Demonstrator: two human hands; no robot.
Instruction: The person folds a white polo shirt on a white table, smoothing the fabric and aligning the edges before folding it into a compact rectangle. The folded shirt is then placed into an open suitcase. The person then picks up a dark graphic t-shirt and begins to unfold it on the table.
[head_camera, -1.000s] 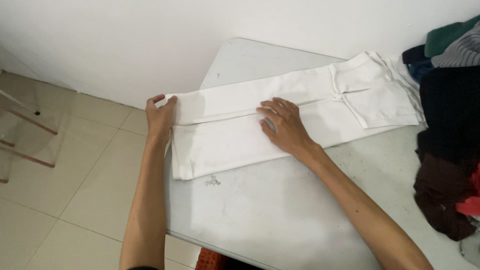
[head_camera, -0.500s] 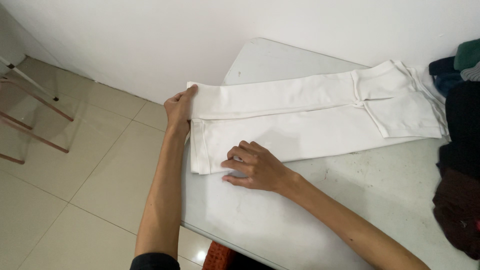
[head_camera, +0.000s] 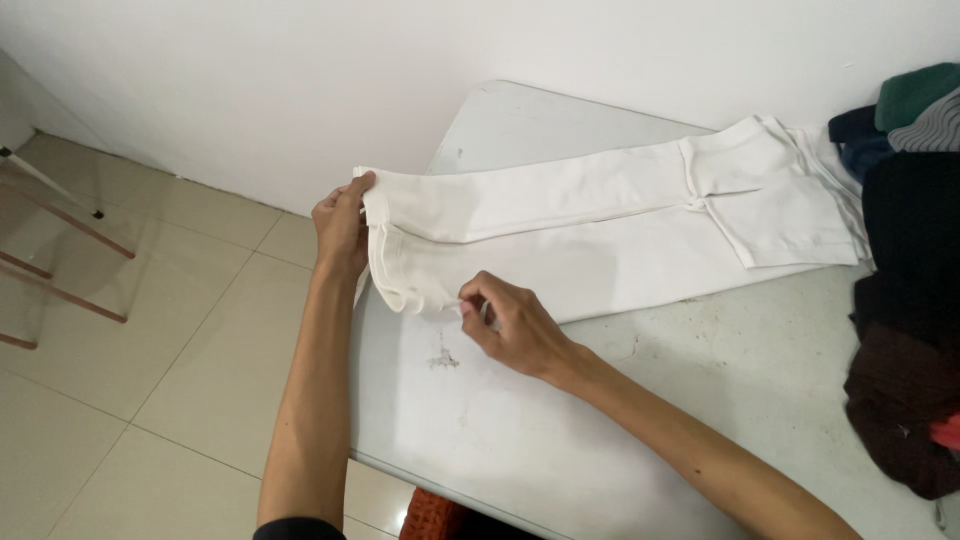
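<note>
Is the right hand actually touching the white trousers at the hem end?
Touching. The head view shows the right hand pinching the near hem corner of the white trousers, lifted slightly off the table; the left hand grips the far corner.

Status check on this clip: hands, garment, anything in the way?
Left hand pinching hem of white trousers. Right hand pinching near hem corner. Clothes pile apart, at right.

Trousers (head_camera: 600, 230) white – table (head_camera: 600, 420) pale grey, scuffed – clothes pile (head_camera: 905, 300) black, maroon, green, striped grey.
</note>
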